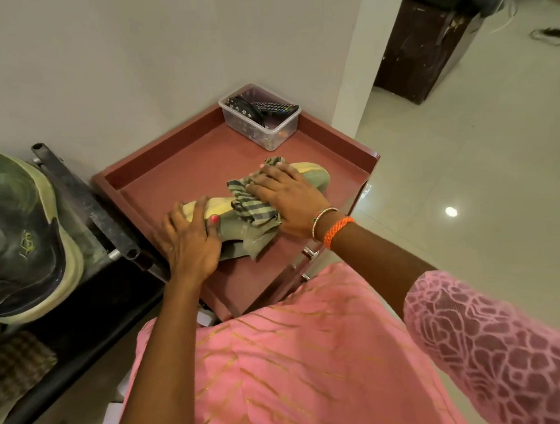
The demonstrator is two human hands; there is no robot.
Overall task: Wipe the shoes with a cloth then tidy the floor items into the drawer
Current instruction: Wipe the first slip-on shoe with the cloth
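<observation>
— What lies on the reddish-brown raised-rim cabinet top (160,189)?

— A pale green fabric shoe with a cream-yellow sole (222,211), tipped on its side near the front edge. The left hand (189,239) grips one end, fingers curled over the sole. The right hand (287,198), fingers laid flat and close together, presses a green-and-black striped cloth (252,210) against the shoe's middle.

— And elsewhere?

— At the far corner stands a clear rectangular plastic box (277,131) holding a black remote control (275,109). Left of the cabinet, a dark green sneaker with a pale sole (23,235) sits on a black metal rack (90,208).
</observation>
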